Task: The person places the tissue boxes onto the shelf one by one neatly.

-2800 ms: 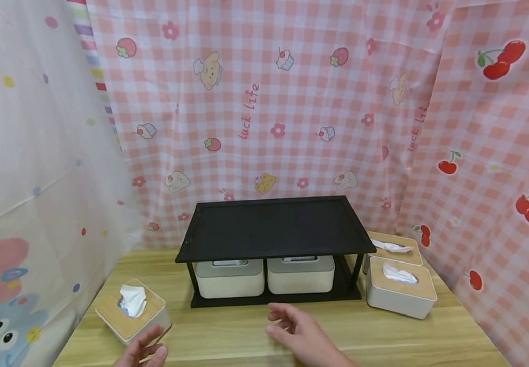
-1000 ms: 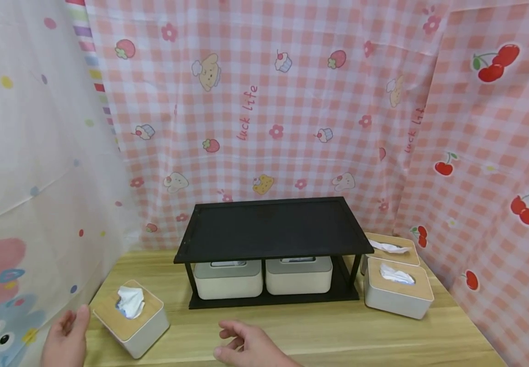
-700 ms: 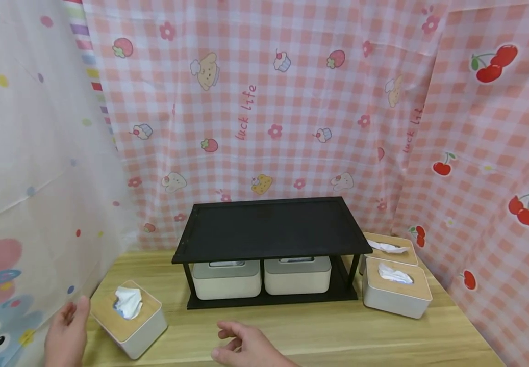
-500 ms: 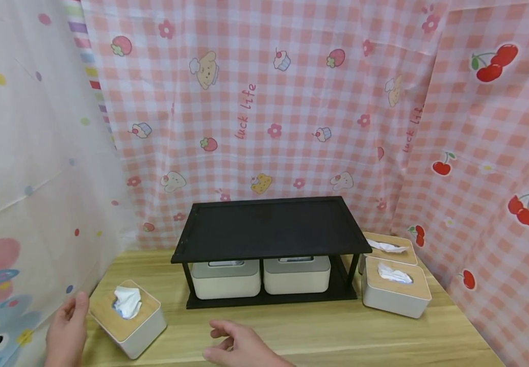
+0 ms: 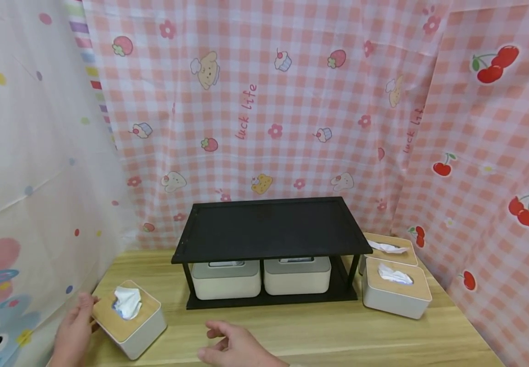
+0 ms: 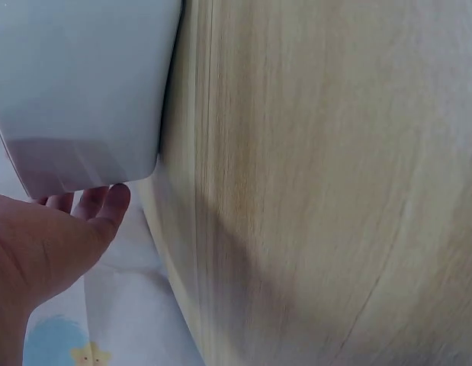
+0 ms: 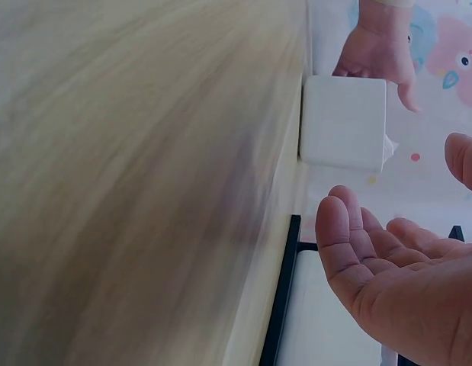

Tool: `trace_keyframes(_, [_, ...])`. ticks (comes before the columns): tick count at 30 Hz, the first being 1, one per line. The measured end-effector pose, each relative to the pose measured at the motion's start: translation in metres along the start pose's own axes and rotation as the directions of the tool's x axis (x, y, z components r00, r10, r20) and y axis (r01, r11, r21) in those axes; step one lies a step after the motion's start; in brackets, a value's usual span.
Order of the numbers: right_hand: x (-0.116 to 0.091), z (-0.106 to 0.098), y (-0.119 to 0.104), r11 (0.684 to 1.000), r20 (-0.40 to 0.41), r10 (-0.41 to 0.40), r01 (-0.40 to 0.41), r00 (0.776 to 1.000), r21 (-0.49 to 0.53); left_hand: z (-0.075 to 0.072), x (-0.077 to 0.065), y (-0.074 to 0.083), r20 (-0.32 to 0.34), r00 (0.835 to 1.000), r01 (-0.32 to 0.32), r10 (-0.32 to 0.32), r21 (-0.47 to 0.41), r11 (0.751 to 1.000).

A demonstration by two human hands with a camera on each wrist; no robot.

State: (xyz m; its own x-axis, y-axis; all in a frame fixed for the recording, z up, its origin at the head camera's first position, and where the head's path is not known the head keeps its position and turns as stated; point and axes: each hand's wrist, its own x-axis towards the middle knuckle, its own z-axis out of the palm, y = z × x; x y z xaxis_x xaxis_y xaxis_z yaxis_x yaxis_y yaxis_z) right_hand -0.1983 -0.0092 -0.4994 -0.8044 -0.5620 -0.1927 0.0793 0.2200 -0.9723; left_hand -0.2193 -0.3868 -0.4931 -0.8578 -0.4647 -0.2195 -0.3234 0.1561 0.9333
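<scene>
A white tissue box with a wood-look lid stands at an angle on the left of the table, a white tissue sticking out of its top. My left hand is against its outer left end, thumb up by the lid's edge. In the left wrist view, the fingers lie right at the lower end of the box. Over the table's front, my right hand hovers to the right of that box, holding nothing. The right wrist view shows its fingers loosely bent and the thumb apart.
A low black rack stands mid-table, with two grey-lidded tissue boxes under its top. At the right, a wood-lidded tissue box stands in front of another one. Patterned cloth hangs behind and at both sides.
My left hand went from the box's near right side round to its left, and has just moved in against its end. My right hand has drifted left toward the box.
</scene>
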Motion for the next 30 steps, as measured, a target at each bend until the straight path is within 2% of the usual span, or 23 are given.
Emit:
trace_keyframes(9, [0.002, -0.004, 0.003, 0.999, 0.014, 0.030, -0.031, 0.999, 0.016, -0.001, 0.001, -0.003, 0.065, 0.996, -0.068, 0.062, 0.092, 0.993])
trace_keyframes(16, [0.005, -0.002, 0.003, 0.999, 0.001, 0.034, -0.034, 0.999, 0.003, 0.004, -0.003, -0.003, 0.107, 0.990, -0.104, 0.093, 0.096, 0.990])
trace_keyframes(21, [0.006, -0.002, 0.004, 0.999, -0.008, 0.050, -0.050, 0.999, -0.003, 0.008, -0.006, -0.007, 0.096, 0.992, -0.096, 0.087, 0.101, 0.990])
trace_keyframes(25, [0.006, -0.002, 0.005, 0.999, -0.015, 0.044, -0.044, 0.999, -0.004, 0.013, -0.010, -0.010, 0.096, 0.988, -0.135, 0.124, 0.117, 0.984])
trace_keyframes(28, [0.005, -0.002, 0.006, 1.000, -0.018, 0.031, -0.031, 0.999, -0.001, 0.018, -0.014, -0.011, 0.131, 0.979, -0.174, 0.157, 0.130, 0.976])
trace_keyframes(30, [0.004, -0.002, 0.007, 1.000, -0.021, 0.029, -0.029, 0.999, 0.002, 0.022, -0.017, -0.011, 0.148, 0.977, -0.173, 0.153, 0.133, 0.976])
